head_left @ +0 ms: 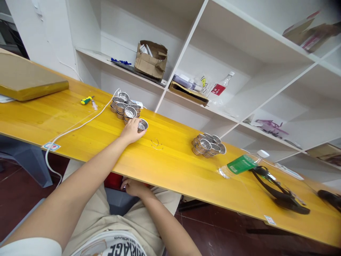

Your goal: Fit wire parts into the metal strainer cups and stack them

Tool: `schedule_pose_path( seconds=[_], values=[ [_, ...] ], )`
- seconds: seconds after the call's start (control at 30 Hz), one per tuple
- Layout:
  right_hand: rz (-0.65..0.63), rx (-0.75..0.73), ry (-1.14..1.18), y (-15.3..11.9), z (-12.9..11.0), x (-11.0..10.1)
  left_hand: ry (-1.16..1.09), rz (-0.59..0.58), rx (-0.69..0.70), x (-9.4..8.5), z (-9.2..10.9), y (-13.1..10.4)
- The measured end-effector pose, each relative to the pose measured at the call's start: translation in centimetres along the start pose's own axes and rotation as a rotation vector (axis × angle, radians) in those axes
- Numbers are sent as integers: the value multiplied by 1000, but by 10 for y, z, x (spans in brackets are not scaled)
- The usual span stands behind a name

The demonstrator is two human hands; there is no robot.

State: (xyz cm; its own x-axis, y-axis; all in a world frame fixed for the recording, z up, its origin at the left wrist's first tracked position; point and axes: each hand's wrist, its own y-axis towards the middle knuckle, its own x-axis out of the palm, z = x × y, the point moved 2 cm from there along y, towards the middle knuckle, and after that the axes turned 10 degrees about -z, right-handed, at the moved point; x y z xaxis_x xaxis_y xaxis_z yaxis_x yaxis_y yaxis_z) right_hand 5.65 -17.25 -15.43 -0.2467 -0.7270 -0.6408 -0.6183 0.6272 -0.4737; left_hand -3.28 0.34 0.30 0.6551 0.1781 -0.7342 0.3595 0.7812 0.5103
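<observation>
On the yellow table, my left hand (131, 131) is closed around a small perforated metal cup (143, 125), at the near end of a cluster of similar stacked cups (122, 107). My right hand (132, 186) is low between my legs, below the table's front edge, by a red object (114, 180); its fingers are curled, and what they hold, if anything, is hidden. Several thin curved wires (157, 144) lie on the table to the right of my left hand. A second cluster of metal cups (208, 145) stands farther right.
A white cable (80, 127) crosses the table at left, near a green and yellow screwdriver (87, 100) and a large flat box (29, 76). A bottle (241, 164) and black straps (277, 193) lie at right. White shelves (178, 53) rise behind.
</observation>
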Motion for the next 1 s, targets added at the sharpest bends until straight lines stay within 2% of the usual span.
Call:
schedule_pose_path(
  seconds=[0.03, 0.07, 0.13, 0.17, 0.2, 0.23, 0.27, 0.33, 0.4, 0.43, 0.5, 0.57, 0.6, 0.63, 0.67, 0.77, 0.87, 1.0],
  values=[
    [-51, -9, -26, -6, -10, 6, 0, 2, 4, 0, 0, 0],
    [-177, -37, -77, -13, -22, 12, 0, 4, 6, 0, 0, 0],
    [-430, -193, -165, -36, -50, 19, 0, 5, 5, 1, 0, 0],
    [-537, -288, -192, -52, -64, 17, -1, 3, 2, 1, 0, 0],
    [-578, -360, -196, -69, -77, 8, -1, 2, -2, 1, 0, 0],
    [-562, -430, -173, -87, -88, -7, -2, 0, -5, 1, 0, 0],
    [-483, -467, -139, -104, -96, -28, -3, -1, -6, 1, 0, 0],
    [-223, -484, -34, -130, -100, -83, -5, -1, -6, 1, 0, 0],
    [111, -408, 58, -141, -88, -144, -9, 1, -5, 1, 0, 0],
    [262, -349, 91, -140, -76, -173, -9, 2, -5, 1, 0, 0],
    [666, -200, 83, -129, -47, -220, -5, 1, -7, 1, 0, 0],
    [1084, -52, -38, -111, -16, -246, 1, 1, -11, 0, 0, 0],
    [1194, 3, -106, -101, -1, -251, 2, 0, -10, 0, 0, 0],
    [1237, 53, -159, -92, 13, -251, 2, 1, -9, 0, 1, 0],
    [1218, 94, -203, -84, 25, -249, 1, 1, -5, 0, 1, 0],
    [1069, 136, -274, -72, 48, -237, 0, 10, 3, 1, 1, 1],
    [956, 177, -264, -75, 54, -232, 1, 14, 5, 1, 0, 1],
    [889, 234, -263, -79, 45, -233, 2, 11, 3, 1, 0, 0]
  ],
)
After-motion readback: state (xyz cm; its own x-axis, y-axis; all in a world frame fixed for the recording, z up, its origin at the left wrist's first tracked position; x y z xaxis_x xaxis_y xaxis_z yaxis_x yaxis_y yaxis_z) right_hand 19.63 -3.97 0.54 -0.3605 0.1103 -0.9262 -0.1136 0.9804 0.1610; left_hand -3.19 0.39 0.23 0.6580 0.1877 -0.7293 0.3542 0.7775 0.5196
